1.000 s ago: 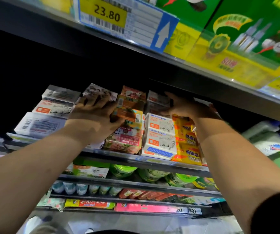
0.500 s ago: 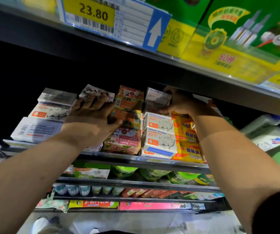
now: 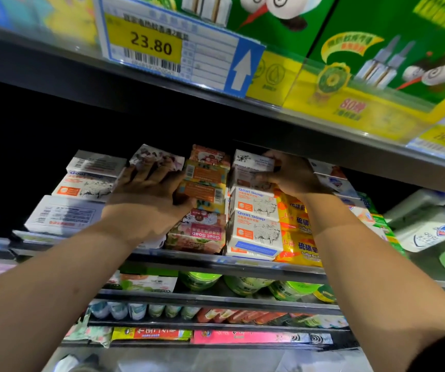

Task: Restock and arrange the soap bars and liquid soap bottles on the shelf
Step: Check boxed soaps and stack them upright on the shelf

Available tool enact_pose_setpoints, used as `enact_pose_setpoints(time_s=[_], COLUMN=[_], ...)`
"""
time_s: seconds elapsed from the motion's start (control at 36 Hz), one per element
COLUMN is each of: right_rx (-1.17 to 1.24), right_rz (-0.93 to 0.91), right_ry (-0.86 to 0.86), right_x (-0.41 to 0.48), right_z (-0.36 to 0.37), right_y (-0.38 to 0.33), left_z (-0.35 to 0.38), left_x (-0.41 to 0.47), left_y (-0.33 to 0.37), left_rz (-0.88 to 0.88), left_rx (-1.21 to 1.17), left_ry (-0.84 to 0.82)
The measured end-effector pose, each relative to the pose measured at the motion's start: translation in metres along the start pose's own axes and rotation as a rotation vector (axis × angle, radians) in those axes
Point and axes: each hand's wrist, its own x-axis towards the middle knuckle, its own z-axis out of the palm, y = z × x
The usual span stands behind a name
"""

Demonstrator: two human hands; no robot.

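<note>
Mid-stacking: your right hand [image 3: 293,178] has its grip closed round a white soap box [image 3: 252,163] at 12 o'clock of the Goat Soap stack [image 3: 256,226] on the shelf [image 3: 189,260], left hand [image 3: 146,202] flat, fingers spread, probably bracing the floral stack [image 3: 159,157] at 9 o'clock; next, seat the box flush, then release.

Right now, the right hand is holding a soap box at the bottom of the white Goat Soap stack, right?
No. The head view shows the right hand holding a soap box at the top of the white Goat Soap stack, not the bottom.
</note>
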Motion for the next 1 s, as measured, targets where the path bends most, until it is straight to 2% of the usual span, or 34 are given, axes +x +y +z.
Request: enact_pose_setpoints(time_s=[0.19, 0.33, 0.42, 0.53, 0.67, 0.81, 0.92, 1.0], right_rx=[0.101, 0.256, 0.455, 0.51, 0.844, 1.119, 1.281, 1.369], right_rz=[0.082, 0.043, -0.008, -0.045, -0.051, -0.011, 0.062, 0.097], right_ry=[0.136, 0.216, 0.246, 0.328, 0.359, 0.265, 0.191, 0.088], right_x=[-0.009, -0.036, -0.06, -0.091, -0.131, -0.152, -0.165, -0.177], right_z=[0.004, -0.001, 0.001, 0.007, 0.018, 0.021, 0.023, 0.023], right_y=[0.007, 0.003, 0.002, -0.001, -0.005, -0.005, -0.007, -0.013], left_z=[-0.006, -0.009, -0.011, -0.012, -0.018, -0.023, -0.042, -0.065], left_x=[0.001, 0.001, 0.0, 0.001, 0.0, 0.01, -0.003, -0.029], left_y=[0.003, 0.003, 0.004, 0.005, 0.01, 0.003, 0.007, 0.029], left_rz=[-0.015, -0.032, -0.027, -0.043, -0.091, -0.073, 0.073, 0.306], left_rx=[0.018, 0.003, 0.0, 0.021, 0.009, -0.18, -0.355, -0.379], left_ry=[-0.044, -0.065, -0.074, -0.131, -0.245, -0.288, -0.096, -0.092])
